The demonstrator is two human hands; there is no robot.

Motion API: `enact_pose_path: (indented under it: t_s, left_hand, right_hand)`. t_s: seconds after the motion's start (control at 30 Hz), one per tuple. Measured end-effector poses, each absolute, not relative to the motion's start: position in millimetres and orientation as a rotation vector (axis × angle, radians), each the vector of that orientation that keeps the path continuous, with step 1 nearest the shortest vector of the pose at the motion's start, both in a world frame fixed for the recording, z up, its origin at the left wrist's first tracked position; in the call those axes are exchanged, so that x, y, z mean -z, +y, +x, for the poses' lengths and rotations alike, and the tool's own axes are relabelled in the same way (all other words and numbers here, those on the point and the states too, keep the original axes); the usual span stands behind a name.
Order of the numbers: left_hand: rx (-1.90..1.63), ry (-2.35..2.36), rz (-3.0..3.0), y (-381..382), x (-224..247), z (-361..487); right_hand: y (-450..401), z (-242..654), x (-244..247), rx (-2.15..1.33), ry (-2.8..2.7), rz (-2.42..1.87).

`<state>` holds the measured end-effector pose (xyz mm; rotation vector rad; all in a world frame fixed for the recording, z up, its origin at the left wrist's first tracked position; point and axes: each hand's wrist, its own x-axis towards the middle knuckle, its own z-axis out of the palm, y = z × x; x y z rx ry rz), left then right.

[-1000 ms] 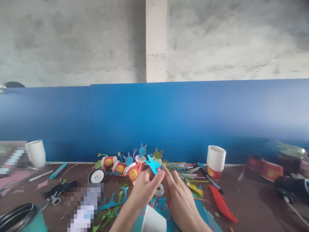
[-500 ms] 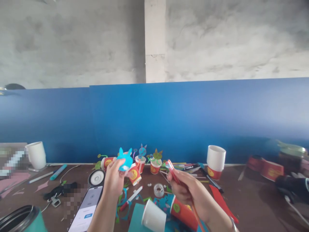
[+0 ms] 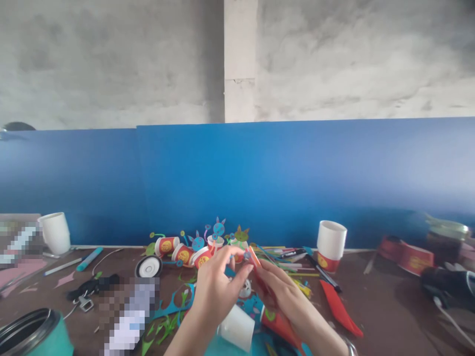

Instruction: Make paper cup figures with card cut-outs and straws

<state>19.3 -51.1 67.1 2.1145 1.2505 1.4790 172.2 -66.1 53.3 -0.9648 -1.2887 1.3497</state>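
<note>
Both hands meet above the middle of the table. My right hand [image 3: 280,289] is closed round an orange-red stick-like strip [image 3: 254,257], whose tip points up and left. At that tip are the bent fingers of my left hand [image 3: 222,279], thumb and forefinger curled close together. A bit of blue shows between and below the left fingers, too small to make out. Beneath the hands lie a white cup [image 3: 237,329] on its side and a red cup [image 3: 280,326] with a green patch. Cups with blue animal cutouts [image 3: 218,228] are just behind.
Stacked cups [image 3: 331,244] stand at the back right, near a red paper piece [image 3: 339,309]. Pens and straws lie along the back. On the left are a phone [image 3: 129,319], a round lid [image 3: 149,267], a teal mug [image 3: 44,336] and a white cup [image 3: 55,232].
My left hand has moved right and down to meet my right hand. The blue rabbit-shaped cutout it held up is no longer clearly visible. The right hand has shifted slightly left.
</note>
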Motion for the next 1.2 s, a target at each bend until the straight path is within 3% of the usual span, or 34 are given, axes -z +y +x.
enact_pose_path:
  t_s: [0.27, 0.63, 0.87, 1.2]
  left_hand:
    - [-1.409, 1.416, 2.541, -49.4, -53.9, 27.4]
    - [-1.371, 1.139, 1.943, -40.2, -60.0, 23.5]
    - [-1.397, 1.096, 2.015, -43.0, -61.9, 22.2]
    - [-1.242, 0.985, 1.792, -40.1, -71.1, 20.6]
  right_hand:
    - [-60.9, 169.5, -46.0, -1.038, -1.61, -1.001]
    - [-67.9, 175.4, -56.7, -1.317, -1.473, -0.896]
    - [-66.8, 174.9, -56.9, -1.518, -1.388, -0.893]
    - [-68.4, 175.2, -58.9, -1.417, -1.406, -0.888]
